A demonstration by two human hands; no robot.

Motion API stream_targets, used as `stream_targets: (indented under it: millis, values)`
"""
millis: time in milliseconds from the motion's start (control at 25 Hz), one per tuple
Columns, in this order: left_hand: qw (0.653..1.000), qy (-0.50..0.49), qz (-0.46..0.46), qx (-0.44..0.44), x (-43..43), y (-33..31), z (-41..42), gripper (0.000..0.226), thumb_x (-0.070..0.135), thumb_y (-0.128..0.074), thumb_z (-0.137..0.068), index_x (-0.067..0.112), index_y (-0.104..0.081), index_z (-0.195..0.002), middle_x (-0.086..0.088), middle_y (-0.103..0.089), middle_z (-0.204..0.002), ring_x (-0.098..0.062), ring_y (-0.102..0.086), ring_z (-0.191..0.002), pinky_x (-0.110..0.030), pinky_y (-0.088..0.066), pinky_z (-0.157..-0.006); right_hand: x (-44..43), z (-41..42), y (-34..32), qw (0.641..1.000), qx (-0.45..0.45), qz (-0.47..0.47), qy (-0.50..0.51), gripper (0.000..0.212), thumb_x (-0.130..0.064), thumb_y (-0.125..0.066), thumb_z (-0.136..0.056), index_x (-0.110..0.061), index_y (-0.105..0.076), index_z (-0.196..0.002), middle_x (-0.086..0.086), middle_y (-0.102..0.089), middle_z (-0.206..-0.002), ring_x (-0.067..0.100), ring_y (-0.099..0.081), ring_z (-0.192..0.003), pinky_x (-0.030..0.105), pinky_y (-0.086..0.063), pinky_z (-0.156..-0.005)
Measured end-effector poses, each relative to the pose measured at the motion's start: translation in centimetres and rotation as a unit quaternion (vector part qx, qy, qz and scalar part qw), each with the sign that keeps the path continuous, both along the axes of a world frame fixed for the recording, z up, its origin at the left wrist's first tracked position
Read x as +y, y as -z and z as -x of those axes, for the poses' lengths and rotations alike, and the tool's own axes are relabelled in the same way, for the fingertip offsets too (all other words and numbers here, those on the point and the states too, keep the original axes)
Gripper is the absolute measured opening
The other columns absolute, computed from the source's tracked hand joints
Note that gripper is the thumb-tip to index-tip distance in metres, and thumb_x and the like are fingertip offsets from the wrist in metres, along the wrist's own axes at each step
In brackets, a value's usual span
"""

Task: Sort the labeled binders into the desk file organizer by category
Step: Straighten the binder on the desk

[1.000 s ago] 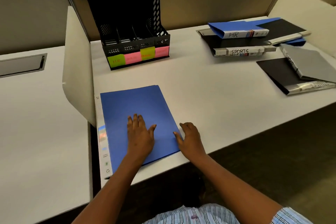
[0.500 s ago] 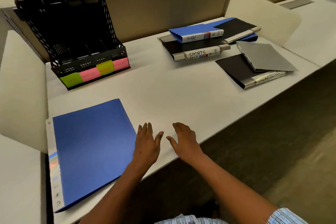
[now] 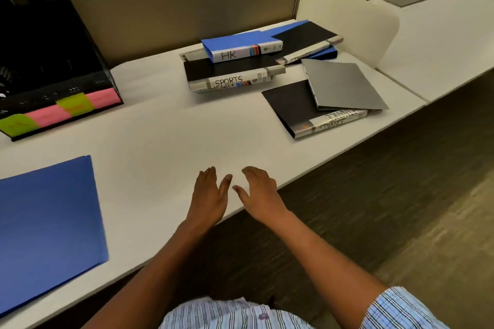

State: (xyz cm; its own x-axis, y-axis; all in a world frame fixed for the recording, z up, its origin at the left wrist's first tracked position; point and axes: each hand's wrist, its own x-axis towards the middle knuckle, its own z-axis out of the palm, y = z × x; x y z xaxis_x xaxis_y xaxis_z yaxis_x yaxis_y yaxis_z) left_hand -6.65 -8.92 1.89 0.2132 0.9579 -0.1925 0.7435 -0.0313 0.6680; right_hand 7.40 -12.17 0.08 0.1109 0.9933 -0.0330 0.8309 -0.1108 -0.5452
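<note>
Left hand (image 3: 208, 195) and right hand (image 3: 260, 192), fingers loosely spread, hold nothing over the desk (image 3: 171, 141) edge.

Well to the left of the left hand (image 3: 208, 196) lies a plain blue folder (image 3: 48, 222). Beyond it, the organizer (image 3: 53, 48) is black, and the labels (image 3: 61, 111) on its front alternate lime green and pink. Ahead of the right hand (image 3: 260, 195), a blue binder (image 3: 235, 41) has a white spine with black lettering and red and blue stripes. It lies on a black binder (image 3: 227, 69). Further right, a grey binder (image 3: 344, 85) overlaps a second black binder (image 3: 288, 107). The desk (image 3: 173, 141) is white. The sleeve (image 3: 401, 307) is striped blue and white.
</note>
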Motion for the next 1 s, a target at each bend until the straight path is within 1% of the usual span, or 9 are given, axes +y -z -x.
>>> stream_targets:
  millis: [160,320,520,640,720,800,880,960,1000]
  values:
    - [1.0,0.007,0.004,-0.001,1.4,0.0,-4.0,0.065,0.049,-0.029,-0.098,0.01,-0.021,-0.149,-0.007,-0.021,-0.157,-0.021,-0.013,-0.146,-0.034,-0.011,-0.117,1.5,-3.4,0.2,1.0,0.02,-0.017,0.012,0.056,-0.045,-0.045,-0.098,-0.015,-0.037,-0.144,0.005,-0.038,-0.15,0.02,-0.032,-0.137,0.04,-0.027,-0.112]
    - [0.999,0.011,0.004,-0.032,4.6,-0.1,-8.0,0.063,0.049,-0.031,-0.098,0.012,-0.025,-0.148,-0.006,-0.025,-0.156,-0.02,-0.017,-0.145,-0.034,-0.013,-0.116,3.7,-6.3,0.2,0.999,0.025,-0.028,0.026,0.055,-0.043,-0.047,-0.098,-0.015,-0.037,-0.144,0.005,-0.039,-0.149,0.02,-0.033,-0.137,0.039,-0.027,-0.111]
    - [0.996,0.052,-0.007,-0.076,9.6,-0.8,-14.5,0.058,0.047,-0.034,-0.098,0.011,-0.035,-0.144,-0.008,-0.037,-0.15,-0.023,-0.034,-0.138,-0.034,-0.025,-0.113,6.5,-12.1,-0.9,0.995,-0.005,-0.034,0.091,0.054,-0.042,-0.049,-0.097,-0.016,-0.039,-0.143,0.005,-0.04,-0.148,0.021,-0.035,-0.137,0.039,-0.029,-0.111]
    - [0.99,0.084,-0.008,-0.113,12.7,-1.4,-17.6,0.053,0.043,-0.039,-0.098,0.01,-0.043,-0.138,-0.01,-0.051,-0.14,-0.024,-0.048,-0.128,-0.029,-0.036,-0.101,8.4,-15.4,-1.9,0.988,-0.008,-0.033,0.152,0.053,-0.043,-0.05,-0.096,-0.018,-0.04,-0.141,0.003,-0.042,-0.147,0.021,-0.037,-0.135,0.038,-0.031,-0.11]
    - [0.987,0.097,0.004,-0.131,14.7,-1.4,-19.6,0.047,0.039,-0.041,-0.098,0.009,-0.05,-0.133,-0.009,-0.057,-0.133,-0.024,-0.054,-0.12,-0.023,-0.036,-0.09,9.4,-17.3,-2.0,0.982,0.0,-0.036,0.186,0.052,-0.041,-0.052,-0.096,-0.017,-0.041,-0.141,0.004,-0.042,-0.147,0.021,-0.037,-0.135,0.038,-0.03,-0.11]
    - [0.985,0.097,0.021,-0.141,16.0,-1.2,-21.3,0.042,0.036,-0.043,-0.098,0.008,-0.055,-0.128,-0.009,-0.06,-0.128,-0.023,-0.056,-0.116,-0.022,-0.036,-0.087,9.8,-19.0,-1.9,0.979,0.005,-0.029,0.203,0.051,-0.039,-0.053,-0.096,-0.016,-0.042,-0.14,0.004,-0.043,-0.146,0.021,-0.037,-0.135,0.039,-0.031,-0.109]
    - [0.983,0.101,0.034,-0.148,16.7,-0.9,-22.9,0.038,0.035,-0.044,-0.098,0.007,-0.061,-0.117,-0.009,-0.065,-0.117,-0.023,-0.059,-0.107,-0.024,-0.041,-0.083,10.2,-20.7,-2.1,0.975,0.01,-0.033,0.219,0.049,-0.038,-0.055,-0.095,-0.014,-0.045,-0.137,0.006,-0.047,-0.142,0.022,-0.04,-0.132,0.04,-0.033,-0.105]
    - [0.981,0.097,0.057,-0.157,17.6,-0.7,-25.1,0.034,0.036,-0.046,-0.097,0.008,-0.064,-0.102,-0.012,-0.068,-0.102,-0.028,-0.063,-0.095,-0.036,-0.049,-0.08,11.2,-23.3,-2.2,0.967,0.006,-0.044,0.251,0.047,-0.037,-0.057,-0.094,-0.012,-0.049,-0.132,0.007,-0.051,-0.136,0.025,-0.044,-0.128,0.044,-0.036,-0.101]
    - [0.981,0.091,0.073,-0.156,18.0,-0.6,-26.2,0.035,0.037,-0.047,-0.096,0.007,-0.064,-0.102,-0.014,-0.068,-0.097,-0.03,-0.064,-0.092,-0.041,-0.052,-0.081,11.8,-25.0,-2.3,0.962,0.003,-0.049,0.27,0.046,-0.037,-0.059,-0.093,-0.011,-0.051,-0.13,0.008,-0.053,-0.133,0.026,-0.045,-0.126,0.045,-0.037,-0.099]
